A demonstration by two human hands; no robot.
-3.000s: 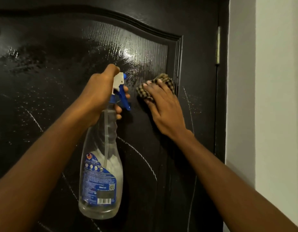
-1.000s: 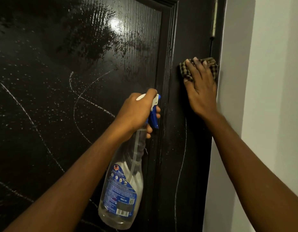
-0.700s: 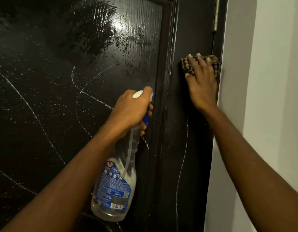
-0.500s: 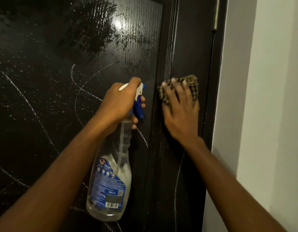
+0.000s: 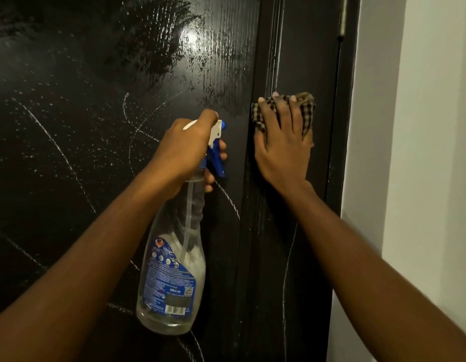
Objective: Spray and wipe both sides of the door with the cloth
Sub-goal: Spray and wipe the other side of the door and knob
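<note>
The door (image 5: pixel 56 205) at my left is speckled with spray and thin white streaks (image 5: pixel 60 152), so I judge that part not yet wiped. My left hand (image 5: pixel 185 150) curls round the neck of the bottle (image 5: pixel 171 270), fingers by the trigger (image 5: pixel 217 163), and I'd keep it hanging clear of the wiping. My right hand (image 5: pixel 281 150) lies flat with fingers spread, pressing the cloth (image 5: pixel 306 111) to the door just right of the moulding (image 5: pixel 272 61); I'd hold even pressure and overlap each downward pass.

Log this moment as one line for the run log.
step: wipe | right hand presses cloth flat on door, right edge | left hand grips spray bottle | droplets on door
</note>
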